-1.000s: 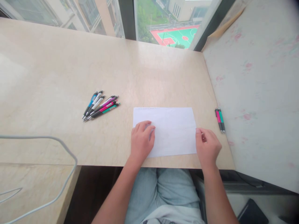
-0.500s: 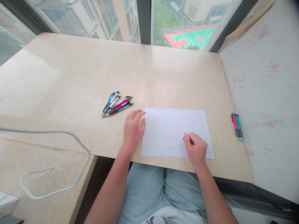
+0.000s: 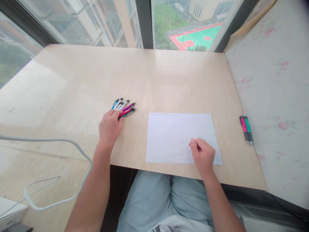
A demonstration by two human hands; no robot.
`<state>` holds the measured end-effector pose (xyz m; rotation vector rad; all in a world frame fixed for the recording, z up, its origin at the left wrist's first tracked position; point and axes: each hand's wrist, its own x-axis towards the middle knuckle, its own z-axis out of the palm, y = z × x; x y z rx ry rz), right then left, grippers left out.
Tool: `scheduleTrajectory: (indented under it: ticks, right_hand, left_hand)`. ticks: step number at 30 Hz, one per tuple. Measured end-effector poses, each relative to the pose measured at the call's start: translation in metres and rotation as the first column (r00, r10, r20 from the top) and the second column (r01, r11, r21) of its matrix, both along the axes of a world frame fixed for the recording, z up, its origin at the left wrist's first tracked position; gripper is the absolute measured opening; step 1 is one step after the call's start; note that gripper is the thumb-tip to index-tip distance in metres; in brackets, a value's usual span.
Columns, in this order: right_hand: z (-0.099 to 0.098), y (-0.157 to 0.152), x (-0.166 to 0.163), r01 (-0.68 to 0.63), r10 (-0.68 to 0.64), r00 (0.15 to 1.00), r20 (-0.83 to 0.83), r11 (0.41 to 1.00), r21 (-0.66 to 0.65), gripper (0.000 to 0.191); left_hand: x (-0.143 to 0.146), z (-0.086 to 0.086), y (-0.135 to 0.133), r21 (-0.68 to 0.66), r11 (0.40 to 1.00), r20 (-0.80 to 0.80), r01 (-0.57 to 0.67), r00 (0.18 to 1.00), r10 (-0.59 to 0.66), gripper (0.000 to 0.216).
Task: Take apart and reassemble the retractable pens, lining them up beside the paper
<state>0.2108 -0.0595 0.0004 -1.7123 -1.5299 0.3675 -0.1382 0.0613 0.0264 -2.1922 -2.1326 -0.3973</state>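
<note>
My left hand (image 3: 111,126) lies over the lower ends of a bunch of click pens (image 3: 126,106), its fingers and thumb closed around them. Blue, white, purple, pink and green barrels fan out above the fingers; the pens' tips are hidden under the hand. On the right part of a white sheet of paper (image 3: 169,138) rests my right hand (image 3: 203,154), curled into a loose fist with nothing visible in it. A faint line of writing runs along the paper's top edge.
Two pens, one pink (image 3: 244,127) and one green (image 3: 248,129), lie side by side by the flowered wall covering (image 3: 277,96). A white cable (image 3: 60,140) loops at the left, near a white box (image 3: 12,212). Windows border the wooden desk's (image 3: 169,80) far side.
My left hand has moved left from the paper's edge onto the pens, which now sit slightly shifted and closer together. My right hand has stayed in place on the paper.
</note>
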Motion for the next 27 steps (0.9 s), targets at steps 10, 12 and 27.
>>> scheduleTrajectory:
  ticks: [10, 12, 27]
  right_hand:
    - [0.0, 0.0, 0.0, 0.011, -0.011, 0.999, -0.049, 1.0, -0.007, 0.038]
    - [-0.001, -0.001, 0.0, 0.014, -0.015, 0.998, -0.066, 1.0, -0.013, 0.037]
    - [0.02, 0.057, -0.011, -0.279, 0.224, 0.78, -0.585, 0.96, -0.004, 0.05]
  left_hand:
    - [0.013, 0.012, -0.007, 0.136, 0.99, 0.167, -0.03, 0.986, 0.007, 0.016]
    - [0.026, 0.017, -0.011, 0.141, 0.989, 0.426, -0.04, 0.904, -0.025, 0.016]
    - [0.171, 0.009, -0.042, -0.066, 0.941, 0.963, 0.333, -0.226, 0.148, 0.012]
